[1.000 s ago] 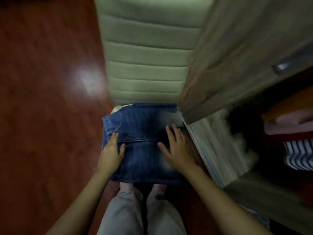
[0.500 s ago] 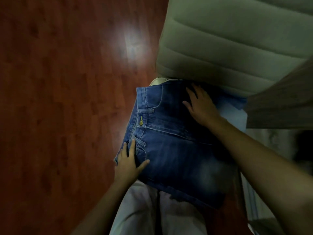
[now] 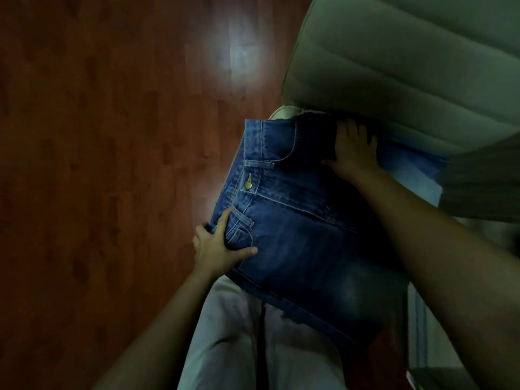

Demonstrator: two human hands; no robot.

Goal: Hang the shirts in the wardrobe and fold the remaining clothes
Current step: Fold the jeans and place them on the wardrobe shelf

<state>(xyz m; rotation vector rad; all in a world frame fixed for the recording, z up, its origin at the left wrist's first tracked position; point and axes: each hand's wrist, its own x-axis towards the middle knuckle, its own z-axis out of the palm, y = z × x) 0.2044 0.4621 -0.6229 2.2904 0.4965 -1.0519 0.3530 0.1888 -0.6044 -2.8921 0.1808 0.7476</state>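
Folded blue jeans [image 3: 306, 237], waistband and brass button [image 3: 247, 185] turned to the left, are laid on a surface hidden beneath them, in front of a padded green chair back [image 3: 408, 71]. The left hand [image 3: 218, 247] is curled around the near left corner, thumb laid on top. The right hand [image 3: 353, 153] is pressed flat, fingers spread, on the far edge. A red-brown wooden floor [image 3: 98, 164] is seen at left.

The folded jeans [image 3: 304, 237] cover whatever they rest on, except a pale rim [image 3: 284, 110] at their far edge. The left hand [image 3: 216, 249] has its fingers curled around the jeans' left edge, their tips hidden. The cushion [image 3: 408, 66] runs off the top and right edges. The right hand [image 3: 353, 153] sits in shadow.
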